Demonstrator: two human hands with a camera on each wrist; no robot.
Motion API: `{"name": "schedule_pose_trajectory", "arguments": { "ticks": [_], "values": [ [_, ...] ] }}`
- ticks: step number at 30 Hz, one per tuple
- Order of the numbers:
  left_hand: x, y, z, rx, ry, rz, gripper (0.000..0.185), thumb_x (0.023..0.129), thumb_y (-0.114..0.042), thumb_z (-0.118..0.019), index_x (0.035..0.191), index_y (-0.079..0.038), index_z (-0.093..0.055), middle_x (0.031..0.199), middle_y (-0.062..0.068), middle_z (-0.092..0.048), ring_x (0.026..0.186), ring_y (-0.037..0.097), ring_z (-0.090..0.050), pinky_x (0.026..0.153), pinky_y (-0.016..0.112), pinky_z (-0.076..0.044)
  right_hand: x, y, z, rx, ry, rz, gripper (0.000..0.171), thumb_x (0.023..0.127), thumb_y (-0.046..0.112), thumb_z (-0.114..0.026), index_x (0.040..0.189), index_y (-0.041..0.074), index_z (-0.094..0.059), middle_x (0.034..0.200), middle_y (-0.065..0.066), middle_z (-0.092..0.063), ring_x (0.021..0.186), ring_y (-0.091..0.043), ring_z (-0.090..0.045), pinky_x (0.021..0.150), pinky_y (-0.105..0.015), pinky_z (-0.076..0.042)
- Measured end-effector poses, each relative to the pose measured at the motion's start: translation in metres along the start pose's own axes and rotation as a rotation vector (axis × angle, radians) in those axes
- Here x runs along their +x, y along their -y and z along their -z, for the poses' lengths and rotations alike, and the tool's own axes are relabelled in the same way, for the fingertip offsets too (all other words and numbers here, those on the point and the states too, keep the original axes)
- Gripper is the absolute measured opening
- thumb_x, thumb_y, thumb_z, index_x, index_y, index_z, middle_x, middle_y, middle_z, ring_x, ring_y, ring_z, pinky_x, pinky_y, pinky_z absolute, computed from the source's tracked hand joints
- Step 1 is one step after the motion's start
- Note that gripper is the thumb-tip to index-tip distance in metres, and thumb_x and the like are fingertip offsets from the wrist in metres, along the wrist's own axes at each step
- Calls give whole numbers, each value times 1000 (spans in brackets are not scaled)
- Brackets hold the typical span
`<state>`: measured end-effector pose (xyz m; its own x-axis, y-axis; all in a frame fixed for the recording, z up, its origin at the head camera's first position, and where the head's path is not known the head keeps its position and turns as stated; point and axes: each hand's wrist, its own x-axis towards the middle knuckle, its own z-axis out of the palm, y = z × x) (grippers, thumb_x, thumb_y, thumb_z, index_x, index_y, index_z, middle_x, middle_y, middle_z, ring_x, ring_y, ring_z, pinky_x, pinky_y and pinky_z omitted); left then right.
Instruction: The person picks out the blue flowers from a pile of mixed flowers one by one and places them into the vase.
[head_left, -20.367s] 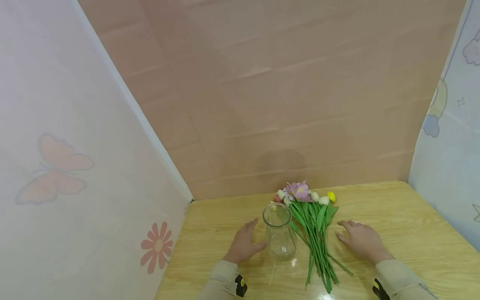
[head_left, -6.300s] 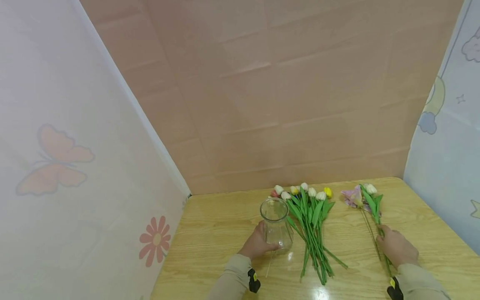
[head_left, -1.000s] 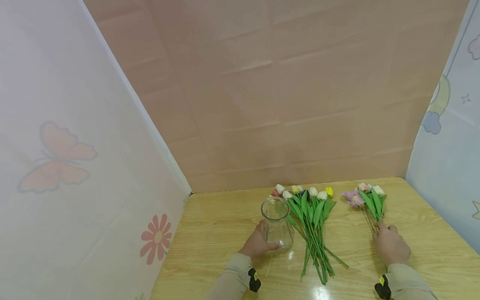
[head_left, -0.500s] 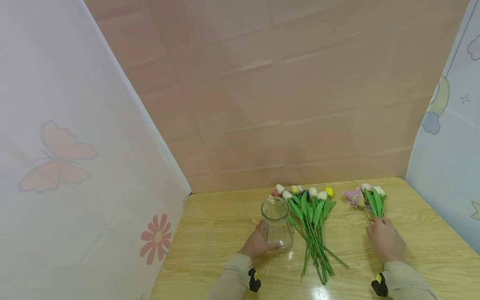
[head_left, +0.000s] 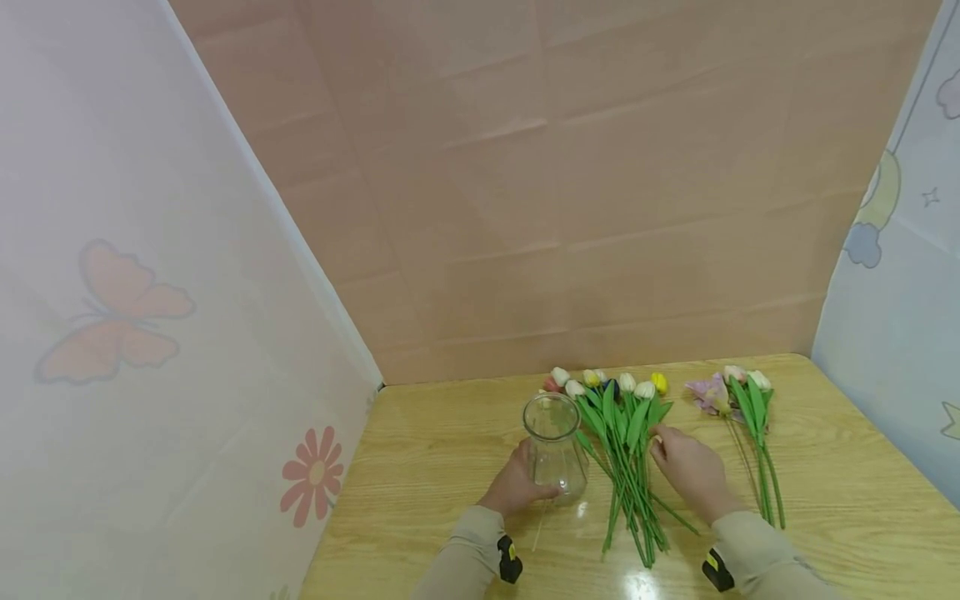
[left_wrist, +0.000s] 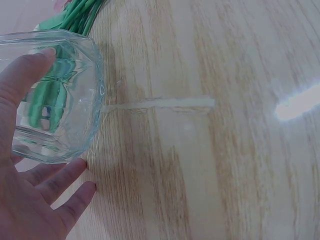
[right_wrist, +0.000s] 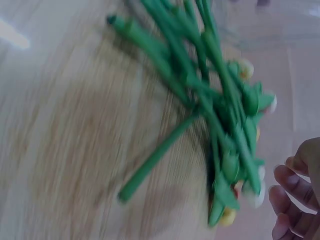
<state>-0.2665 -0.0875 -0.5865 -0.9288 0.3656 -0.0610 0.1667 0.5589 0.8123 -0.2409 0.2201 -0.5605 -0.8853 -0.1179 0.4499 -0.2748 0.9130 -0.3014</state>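
Note:
A clear glass vase (head_left: 557, 467) stands upright on the table, and my left hand (head_left: 516, 482) holds its lower side, thumb in front. In the left wrist view the thumb lies across the glass (left_wrist: 75, 100), with the fingers (left_wrist: 62, 182) on its other side. Right of the vase lies a bunch of tulips (head_left: 626, 442), white, yellow, pink and dark blue heads away from me, green stems crossing. My right hand (head_left: 692, 468) is at the bunch's right edge, fingertips by the leaves. In the right wrist view its fingers (right_wrist: 292, 195) are loosely bent, with nothing between them.
Farther right lie a purple flower (head_left: 708, 393) and a few tulips (head_left: 753, 408) with pale heads, stems toward me. A thin pale strip (left_wrist: 170, 103) is on the table (head_left: 435, 433) near the vase's base. A brown backdrop (head_left: 487, 208) rises behind the table.
My right hand has let go of the pale tulips on the right, leaving them beside the purple flower, and has moved left to the main bunch. The left hand and vase stay put.

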Motion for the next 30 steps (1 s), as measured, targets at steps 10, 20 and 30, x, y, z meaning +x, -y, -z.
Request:
{"name": "schedule_pose_trajectory", "arguments": {
  "ticks": [10,20,30],
  "values": [
    [1,0,0,21,-5,13,106,73,-44,-82,151,-7,-21,149,20,-35,136,36,-39,107,52,-38,11,46,-23,-3,165,40,10,85,6,-65,95,11,-64,61,7,-50,47,-6,-35,39,-22,-27],
    [-1,0,0,20,-1,19,103,74,-44,-82,151,-9,-22,148,19,-36,134,37,-41,104,54,-40,7,54,-41,34,263,-56,25,86,11,-69,101,2,-51,55,0,-47,42,-11,-43,35,-26,-31],
    [1,1,0,51,-6,7,102,74,-45,-81,151,-10,-23,146,17,-39,132,35,-44,103,52,-41,14,54,-41,60,321,-131,30,88,13,-69,102,-5,-50,58,-7,-53,44,-17,-51,37,-31,-39]
  ]
}}
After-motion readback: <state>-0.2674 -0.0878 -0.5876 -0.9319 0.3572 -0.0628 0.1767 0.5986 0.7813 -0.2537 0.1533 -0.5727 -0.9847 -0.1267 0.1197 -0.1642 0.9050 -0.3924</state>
